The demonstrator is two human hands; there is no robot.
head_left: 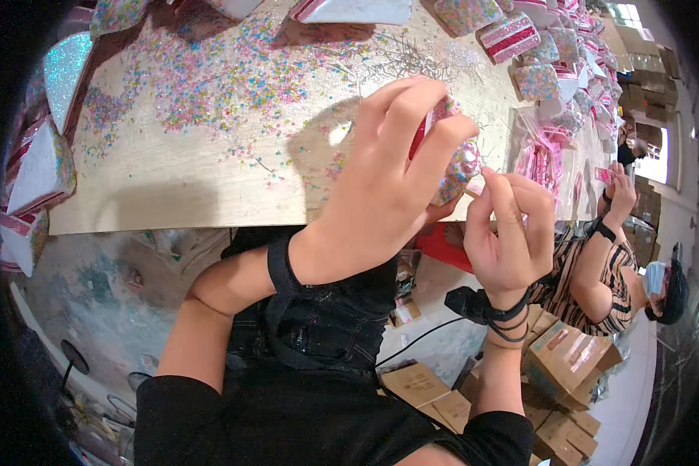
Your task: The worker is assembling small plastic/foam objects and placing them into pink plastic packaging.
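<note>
My left hand is closed around a fake cake slice, held just above the near part of the table. Its coating is multicoloured beads, with some red showing between my fingers. My right hand is at the slice's right side, thumb and forefinger pinched together right by the beaded surface. Whatever that pinch holds is too small to make out. Behind the slice lies a loose pile of thin silvery metal pins. My left hand hides much of the slice.
Loose coloured beads are scattered over the wooden table. Finished-looking cake slices line the left edge, and more slices crowd the right. A pink plastic bag lies at right. Beyond sits a co-worker, with cardboard boxes below.
</note>
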